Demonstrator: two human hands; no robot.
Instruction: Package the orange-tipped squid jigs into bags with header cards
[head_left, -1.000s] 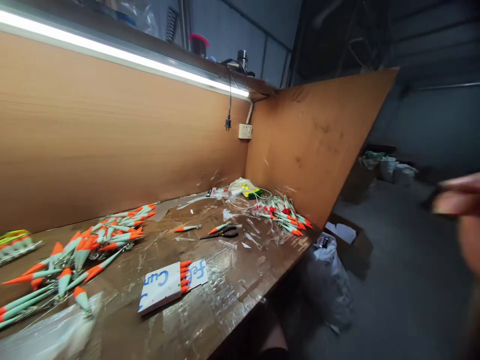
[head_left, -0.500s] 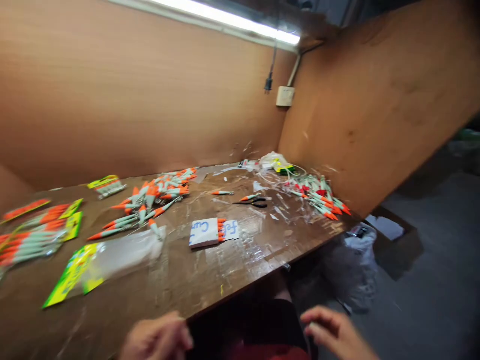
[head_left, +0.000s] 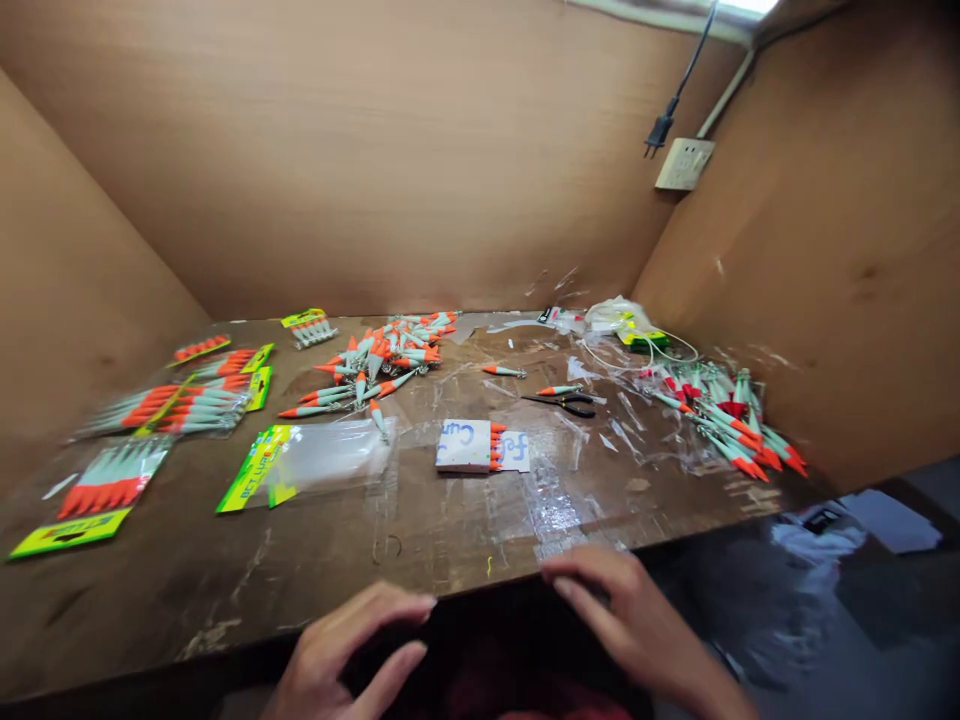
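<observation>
My left hand (head_left: 356, 645) hovers by the front edge of the brown table (head_left: 315, 560), thumb and fingers apart, with nothing in it. Across from it, my right hand (head_left: 611, 600) is also open and empty at the same edge. Nearest ahead of both lies a small white box (head_left: 463, 446) with blue lettering; orange tips of fishing lures (head_left: 496, 447) stick out of its right end. To its left rests a clear plastic bag (head_left: 337, 458) with a yellow-green header. Behind, a heap of orange and pale green lures (head_left: 375, 355) is spread out.
Packed lures (head_left: 105, 480) lie at the left. Black-handled pliers (head_left: 570, 402) and two loose lures sit mid-table. More lures (head_left: 739, 425) are piled at the right, by a white bag and cord (head_left: 615, 315). A plug (head_left: 660, 130) hangs near the wall socket (head_left: 684, 165).
The view has swung left and levelled, bringing more of the table's left side in. Both hands have risen to the table edge, and their fingers now show spread.
</observation>
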